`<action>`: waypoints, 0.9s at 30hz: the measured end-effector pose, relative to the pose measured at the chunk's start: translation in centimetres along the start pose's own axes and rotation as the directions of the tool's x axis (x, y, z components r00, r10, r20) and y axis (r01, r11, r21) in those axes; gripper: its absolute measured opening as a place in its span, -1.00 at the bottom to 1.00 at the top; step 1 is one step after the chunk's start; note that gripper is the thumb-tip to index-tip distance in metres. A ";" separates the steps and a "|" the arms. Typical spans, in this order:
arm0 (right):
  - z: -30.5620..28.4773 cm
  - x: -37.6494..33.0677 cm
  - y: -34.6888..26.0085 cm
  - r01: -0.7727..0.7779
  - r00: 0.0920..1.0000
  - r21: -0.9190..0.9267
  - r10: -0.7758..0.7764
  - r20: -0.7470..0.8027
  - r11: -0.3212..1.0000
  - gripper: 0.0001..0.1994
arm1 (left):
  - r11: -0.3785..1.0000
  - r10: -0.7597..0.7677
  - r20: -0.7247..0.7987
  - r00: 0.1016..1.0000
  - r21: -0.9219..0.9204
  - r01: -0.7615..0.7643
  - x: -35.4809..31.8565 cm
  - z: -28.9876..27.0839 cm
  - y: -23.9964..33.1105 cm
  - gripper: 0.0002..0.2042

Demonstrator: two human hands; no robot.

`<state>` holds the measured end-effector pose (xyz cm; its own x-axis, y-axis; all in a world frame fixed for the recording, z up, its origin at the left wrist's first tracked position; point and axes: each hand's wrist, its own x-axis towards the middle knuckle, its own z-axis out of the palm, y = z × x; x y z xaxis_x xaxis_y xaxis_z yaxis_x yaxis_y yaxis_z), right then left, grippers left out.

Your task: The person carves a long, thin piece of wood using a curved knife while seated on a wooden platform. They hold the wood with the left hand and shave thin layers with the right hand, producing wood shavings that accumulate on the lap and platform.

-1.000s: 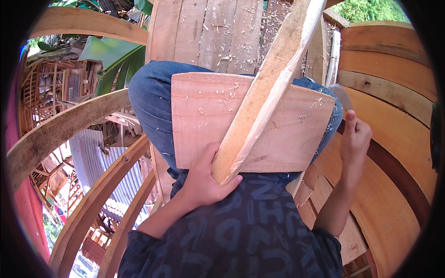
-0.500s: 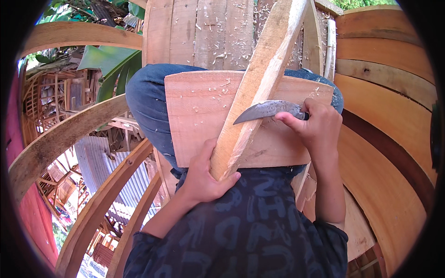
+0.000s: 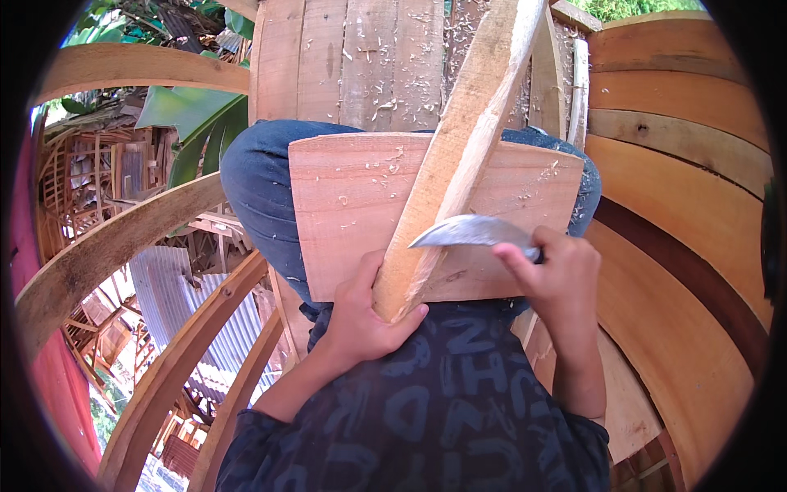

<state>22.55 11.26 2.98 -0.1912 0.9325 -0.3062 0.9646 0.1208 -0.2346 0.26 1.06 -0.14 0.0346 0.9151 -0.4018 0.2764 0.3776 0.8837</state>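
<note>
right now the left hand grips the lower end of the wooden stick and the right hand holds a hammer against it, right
Not quite. The right hand holds a curved knife, not a hammer, its blade laid against the wooden stick. The left hand does grip the stick's lower end. The head view shows it.

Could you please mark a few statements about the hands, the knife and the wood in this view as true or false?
1. The left hand grips the lower end of the wooden stick. True.
2. The right hand holds a hammer. False: it holds a curved knife.
3. The blade lies against the stick. True.
4. The flat board rests on the ground. False: it lies across the person's lap.
</note>
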 end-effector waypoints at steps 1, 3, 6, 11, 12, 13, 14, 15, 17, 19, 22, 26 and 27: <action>1.1 -0.6 -1.2 0.065 0.997 -0.008 -0.065 0.045 0.998 -0.30 | 0.999 0.028 -0.027 0.999 0.020 -0.028 -0.2 0.1 -0.4 -0.40; 2.3 -0.1 -1.2 0.101 0.995 0.028 -0.100 -0.030 0.995 -0.29 | 0.998 0.041 -0.058 0.997 0.050 -0.038 -0.5 0.2 -0.6 -0.40; 2.8 1.5 -0.3 0.136 0.982 -0.006 -0.135 -0.128 0.991 -0.26 | 0.999 -0.019 -0.062 0.998 0.047 0.022 -0.5 0.3 -0.1 -0.38; 1.7 3.8 1.1 0.001 0.984 -0.147 -0.027 -0.175 0.989 -0.22 | 1.000 0.004 -0.092 0.996 0.018 -0.002 -0.2 0.8 0.2 -0.39; 1.8 4.5 1.9 -0.056 0.978 -0.164 0.021 -0.209 0.985 -0.22 | 1.000 0.006 -0.092 0.996 0.028 -0.004 -0.5 0.8 0.1 -0.40; 0.9 6.0 3.7 -0.237 0.951 -0.101 0.210 -0.226 0.966 -0.22 | 0.999 0.011 -0.081 0.997 0.033 -0.008 -0.7 0.5 0.0 -0.40; -0.5 7.5 6.0 -0.403 0.893 -0.028 0.386 -0.233 0.915 -0.21 | 0.999 0.017 -0.079 0.997 0.045 -0.014 -0.8 0.4 -0.1 -0.40; -1.8 7.8 8.7 -0.423 0.881 0.023 0.417 -0.224 0.906 -0.24 | 0.998 0.032 -0.078 0.996 0.048 -0.028 -0.7 0.2 -0.3 -0.40; -3.0 6.9 9.3 -0.371 0.896 0.152 0.397 -0.201 0.916 -0.28 | 0.997 0.055 -0.078 0.995 0.059 -0.051 -0.9 0.1 -0.6 -0.40; -3.2 4.4 6.7 -0.242 0.934 0.296 0.304 -0.186 0.924 -0.32 | 0.998 0.023 -0.089 0.996 0.064 -0.017 -0.8 0.2 -0.4 -0.40; -0.4 0.8 1.0 -0.019 0.997 0.093 0.027 -0.076 0.995 -0.36 | 0.997 0.020 -0.107 0.994 0.082 -0.011 -0.3 0.9 -0.2 -0.39; 2.6 0.6 -0.9 0.202 0.979 0.038 -0.200 -0.031 0.979 -0.35 | 0.997 0.003 -0.115 0.993 0.082 0.007 -0.5 1.1 -0.3 -0.37; 2.5 1.4 -0.6 0.222 0.974 0.011 -0.222 -0.054 0.975 -0.34 | 0.996 0.021 -0.121 0.992 0.094 -0.010 -0.5 1.1 -0.2 -0.37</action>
<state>21.22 11.68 0.40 -0.3901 0.8997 -0.1962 0.8958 0.3215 -0.3067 1.22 0.33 -0.37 -0.0759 0.9332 -0.3512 0.3653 0.3537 0.8611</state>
